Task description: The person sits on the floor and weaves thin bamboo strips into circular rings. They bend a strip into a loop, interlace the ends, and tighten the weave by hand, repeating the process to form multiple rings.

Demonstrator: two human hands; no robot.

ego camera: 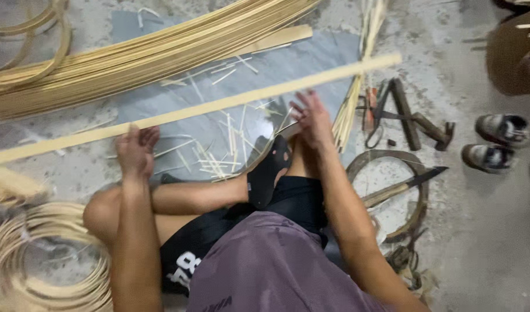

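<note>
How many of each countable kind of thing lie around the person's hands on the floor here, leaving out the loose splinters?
Long bamboo strip held by left hand and right hand: 1
Shoes lying on the floor: 2
Knife: 1
Coils of split cane: 1
Large bundles of strips: 1
Total: 6

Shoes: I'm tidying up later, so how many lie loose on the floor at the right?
2. One shoe lies near the right edge; the other shoe is just below and left of it. More may be hidden beyond the frame.
</note>
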